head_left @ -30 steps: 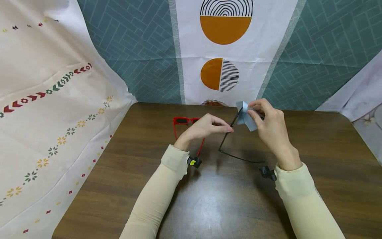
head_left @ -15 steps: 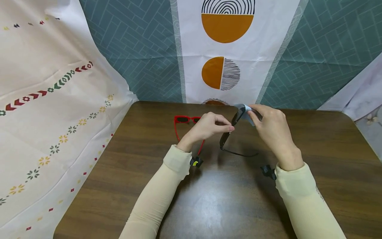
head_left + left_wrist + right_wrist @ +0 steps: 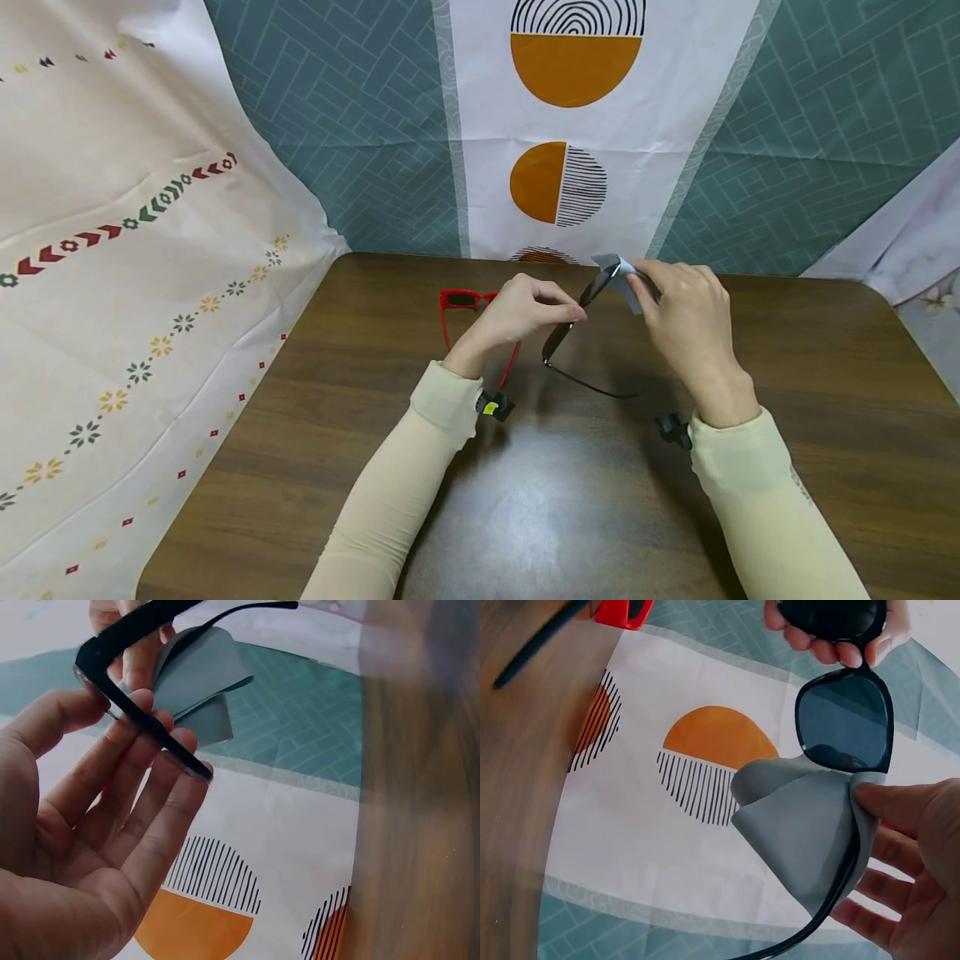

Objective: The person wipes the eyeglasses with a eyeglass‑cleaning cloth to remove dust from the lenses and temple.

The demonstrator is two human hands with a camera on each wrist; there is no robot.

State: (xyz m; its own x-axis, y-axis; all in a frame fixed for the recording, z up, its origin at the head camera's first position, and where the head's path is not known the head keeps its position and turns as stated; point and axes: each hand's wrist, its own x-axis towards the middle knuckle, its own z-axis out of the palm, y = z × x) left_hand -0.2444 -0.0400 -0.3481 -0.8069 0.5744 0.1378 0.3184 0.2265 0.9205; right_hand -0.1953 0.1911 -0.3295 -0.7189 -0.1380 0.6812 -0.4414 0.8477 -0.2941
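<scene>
Black sunglasses (image 3: 844,720) with dark lenses are held in the air above the table, tilted, one temple hanging down toward the right. My left hand (image 3: 517,317) pinches them near the bridge between thumb and fingers. A light blue-grey cloth (image 3: 802,825) is folded over the hinge end of the frame and part of a temple. Through that cloth my right hand (image 3: 686,329) pinches the frame, thumb on one side and fingers on the other. In the left wrist view the cloth (image 3: 202,682) hangs behind the black frame.
Red sunglasses (image 3: 462,298) with dark lenses lie unfolded on the brown wooden table (image 3: 300,450), partly hidden behind my left hand and wrist. A patterned curtain (image 3: 390,125) hangs at the table's back edge, and a cream cloth (image 3: 150,333) drapes along the left side.
The black sunglasses have turned, so their dark lenses now show instead of a thin edge. The cloth is now more hidden behind the frame and right hand. Both hands keep their hold.
</scene>
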